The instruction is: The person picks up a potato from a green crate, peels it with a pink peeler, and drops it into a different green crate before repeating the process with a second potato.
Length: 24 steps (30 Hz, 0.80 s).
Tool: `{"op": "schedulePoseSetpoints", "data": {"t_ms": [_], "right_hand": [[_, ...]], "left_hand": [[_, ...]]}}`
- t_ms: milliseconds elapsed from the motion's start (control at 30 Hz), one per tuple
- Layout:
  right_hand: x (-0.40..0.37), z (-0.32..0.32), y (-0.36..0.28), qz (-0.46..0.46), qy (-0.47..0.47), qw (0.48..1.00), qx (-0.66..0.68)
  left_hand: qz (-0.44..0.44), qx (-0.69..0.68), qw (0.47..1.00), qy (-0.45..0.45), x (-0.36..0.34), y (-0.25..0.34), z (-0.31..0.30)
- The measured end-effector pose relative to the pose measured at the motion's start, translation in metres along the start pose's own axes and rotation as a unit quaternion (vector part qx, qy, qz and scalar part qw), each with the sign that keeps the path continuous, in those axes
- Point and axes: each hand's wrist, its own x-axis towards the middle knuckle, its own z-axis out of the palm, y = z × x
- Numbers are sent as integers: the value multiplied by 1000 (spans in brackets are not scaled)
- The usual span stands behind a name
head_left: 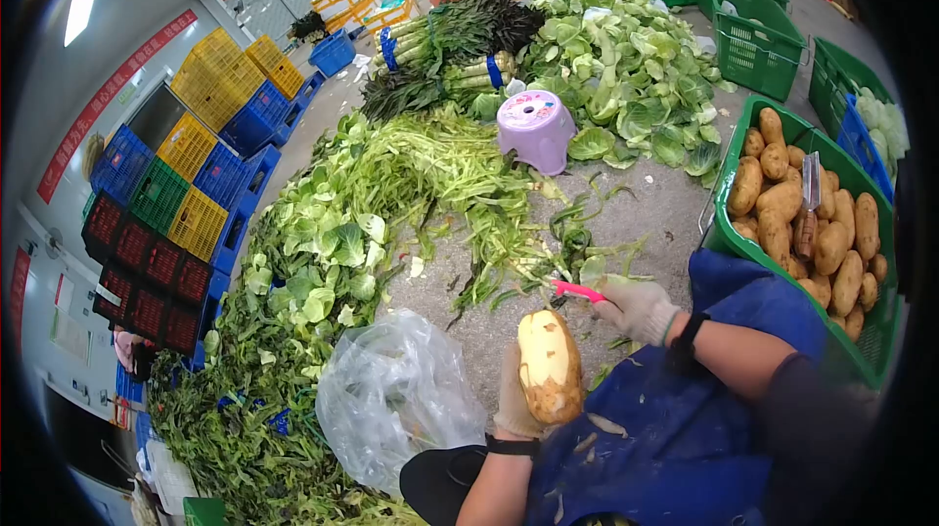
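A large potato [550,365], peeled pale yellow over most of its face and still brown at its lower end, is gripped in my gloved left hand [513,399]. My right hand [634,309], also gloved, is closed on the pink handle of a peeler [579,291]. The peeler is held just above and to the right of the potato, apart from it. Bits of peel lie on my blue apron [646,428]. An open clear plastic bag [396,394] sits on the floor left of my left hand.
At right, a green crate [719,208] holds unpeeled potatoes and a wooden-handled knife [809,203]. A purple stool [536,130] stands ahead among leafy trimmings [411,174] and cabbage leaves [626,76]. Stacked plastic crates [161,189] line the left wall.
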Motion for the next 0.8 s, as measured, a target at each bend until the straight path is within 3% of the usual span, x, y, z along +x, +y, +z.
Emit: {"op": "schedulePoseSetpoints", "data": {"t_ms": [33, 100, 133, 167, 233, 300, 367, 433, 500, 667, 767, 800], "right_hand": [[-5, 1, -4, -1, 0, 1000, 0], [-25, 4, -26, -197, -14, 980, -16], [-24, 10, -26, -175, -78, 981, -28], [-17, 12, -20, -174, -78, 981, -24], [1, 7, 0, 13, -45, 999, -14], [-5, 3, -3, 5, -27, 1000, 10], [-20, 7, -18, -184, -32, 982, -21], [-17, 18, -8, -136, -2, 991, -1], [1, 6, 6, 22, -52, 998, 14], [-17, 24, 1, -104, -14, 994, 16], [-9, 10, 8, -74, 4, 997, 22], [-14, 6, 6, -111, -24, 992, 55]], "left_hand": [[22, 14, 999, 23, 0, -1, 3], [3, -25, 999, 23, 6, 0, -8], [-15, -56, 998, 20, 8, 0, -11], [-16, -53, 998, 23, 6, 0, -12], [1, 6, 1000, 11, 5, 1, -9], [-4, 4, 1000, -4, 7, 5, -8], [-13, -7, 1000, -17, 11, -1, -8], [-21, -33, 999, 18, 12, -2, -11], [2, 46, 998, 41, 11, -4, -7], [-25, -4, 1000, -4, 8, -4, 11], [-17, 21, 1000, -3, 14, -4, -4], [-18, 22, 1000, -5, 15, -3, -6]]}}
